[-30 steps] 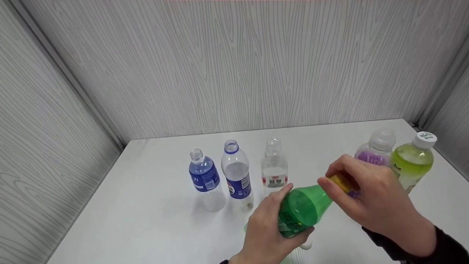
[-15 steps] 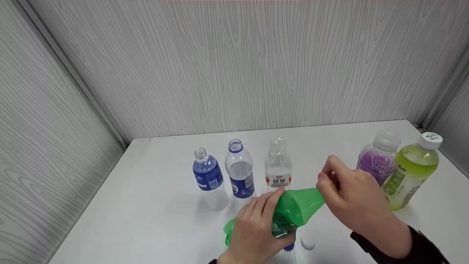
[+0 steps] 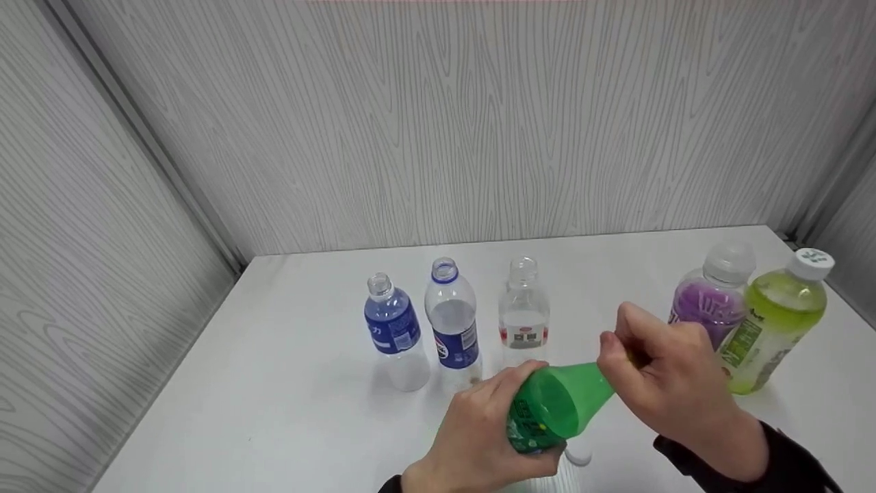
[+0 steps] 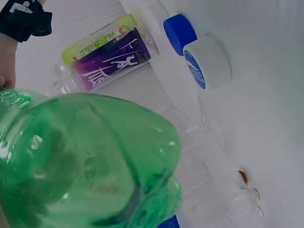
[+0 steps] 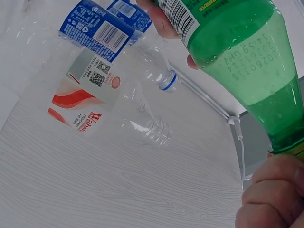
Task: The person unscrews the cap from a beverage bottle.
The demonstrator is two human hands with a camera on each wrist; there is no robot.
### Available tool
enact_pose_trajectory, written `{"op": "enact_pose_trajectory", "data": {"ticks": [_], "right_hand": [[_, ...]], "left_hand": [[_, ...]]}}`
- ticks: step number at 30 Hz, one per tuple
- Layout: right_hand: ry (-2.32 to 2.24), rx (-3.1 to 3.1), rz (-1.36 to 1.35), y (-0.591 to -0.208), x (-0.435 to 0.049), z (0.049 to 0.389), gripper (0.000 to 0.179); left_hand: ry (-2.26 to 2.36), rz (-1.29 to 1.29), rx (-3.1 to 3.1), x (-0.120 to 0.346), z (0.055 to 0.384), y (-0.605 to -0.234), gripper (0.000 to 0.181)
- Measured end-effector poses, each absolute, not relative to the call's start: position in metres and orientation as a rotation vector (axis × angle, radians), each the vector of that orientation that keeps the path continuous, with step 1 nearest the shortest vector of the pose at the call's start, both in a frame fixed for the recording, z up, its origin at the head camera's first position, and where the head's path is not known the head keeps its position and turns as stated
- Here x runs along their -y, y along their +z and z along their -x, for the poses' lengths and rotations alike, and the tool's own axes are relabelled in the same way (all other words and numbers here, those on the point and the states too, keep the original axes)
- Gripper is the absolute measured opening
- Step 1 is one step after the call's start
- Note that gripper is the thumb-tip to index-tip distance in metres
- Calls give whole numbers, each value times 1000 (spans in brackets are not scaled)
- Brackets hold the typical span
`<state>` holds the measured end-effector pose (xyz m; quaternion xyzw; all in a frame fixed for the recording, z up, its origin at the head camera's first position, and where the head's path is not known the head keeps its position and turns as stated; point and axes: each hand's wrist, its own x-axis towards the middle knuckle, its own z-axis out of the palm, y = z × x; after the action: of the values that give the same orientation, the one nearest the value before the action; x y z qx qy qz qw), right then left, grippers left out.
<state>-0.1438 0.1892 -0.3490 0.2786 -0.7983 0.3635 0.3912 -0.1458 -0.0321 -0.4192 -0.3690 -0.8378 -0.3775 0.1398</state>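
Nearest, the left hand (image 3: 479, 431) has its fingers wrapped around the body of the green bottle (image 3: 547, 404), which is held tilted above the tabletop (image 3: 274, 397) with its neck toward the right hand (image 3: 667, 376). That right hand is curled over the neck end, gripping the yellow cap (image 3: 638, 358); whether the cap has come loose cannot be told. Below the bottle lie a white cap (image 4: 209, 61) and a blue cap (image 4: 179, 34), close together. Beyond, three bottles stand upright with bare mouths: a blue-labelled bottle (image 3: 390, 325), a blue-ringed bottle (image 3: 455, 349) and a red-and-white-labelled bottle (image 3: 525, 325). Their uncapping looks done, and the green one seems under way. Off to the right, the purple-labelled bottle (image 3: 708, 305) and the yellow-green bottle (image 3: 783, 308) keep their tops, so these two appear left over. Behind everything rises a wood-grained panel (image 3: 438, 123).
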Motion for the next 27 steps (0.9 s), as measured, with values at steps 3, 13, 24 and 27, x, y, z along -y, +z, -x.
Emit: {"op": "enact_pose_trajectory", "data": {"ticks": [3,13,24,27], "right_hand": [[941,2007,-736,-349,-189,144,34],[924,1939,-938,-351,-195,147,32],[882,1797,-1096,-348,-196,148,25],[813,2065,-854,-344,-201,144,16]], "left_hand": [[-1173,1109,2452,33,148,-419,69],[-1485,1299,2518,40,153,-414,63],[-1456,1356,2497,48,152,-405,63],[-1165,1207,2466,42,152,-409,69]]}}
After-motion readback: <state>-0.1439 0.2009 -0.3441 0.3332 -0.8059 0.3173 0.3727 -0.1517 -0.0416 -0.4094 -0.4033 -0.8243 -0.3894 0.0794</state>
